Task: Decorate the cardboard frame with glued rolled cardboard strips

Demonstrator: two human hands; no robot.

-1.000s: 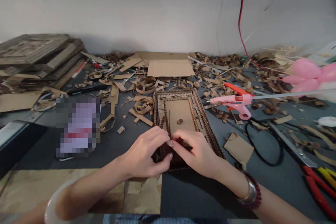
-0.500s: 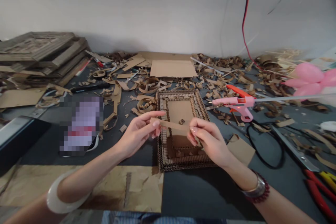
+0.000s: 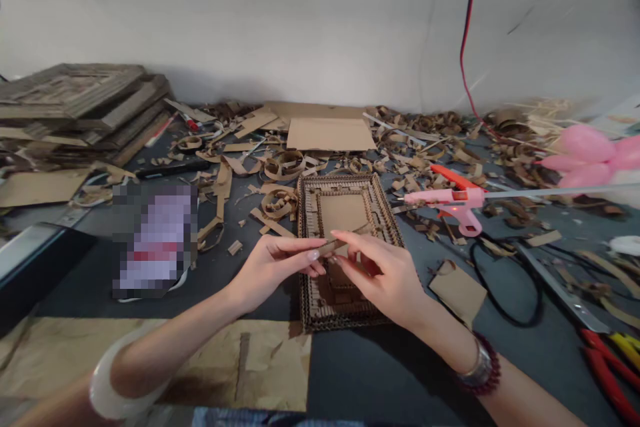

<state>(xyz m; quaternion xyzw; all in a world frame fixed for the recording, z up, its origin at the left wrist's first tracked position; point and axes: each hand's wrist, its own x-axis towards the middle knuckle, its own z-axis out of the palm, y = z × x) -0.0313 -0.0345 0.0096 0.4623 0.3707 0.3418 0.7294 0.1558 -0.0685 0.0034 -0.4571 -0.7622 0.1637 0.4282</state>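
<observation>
Over a rectangular cardboard frame [image 3: 310,310] edged with corrugated strips, a thin cardboard strip [image 3: 327,248] is held in the air. My left hand [image 3: 280,267] pinches it between thumb and forefinger. My right hand [image 3: 383,270] closes on the strip from the other side, its fingertips almost meeting those of the left. Part of the strip passes behind the right fingers. The frame lies flat on the dark table, its lower middle hidden by my hands and their shadow.
A pink glue gun [image 3: 445,200] with a glue stick lies to the right, by scissors [image 3: 575,320], pliers [image 3: 610,373] and a cardboard scrap [image 3: 457,290]. On the left are a blurred-out phone [image 3: 160,240] and stacked frames [image 3: 85,113]. Curled offcuts [image 3: 277,203] litter the back.
My right hand has moved left along the strip, bringing its fingertips up to the left hand's. The left hand has shifted slightly right and down. The strip now tilts up to the right.
</observation>
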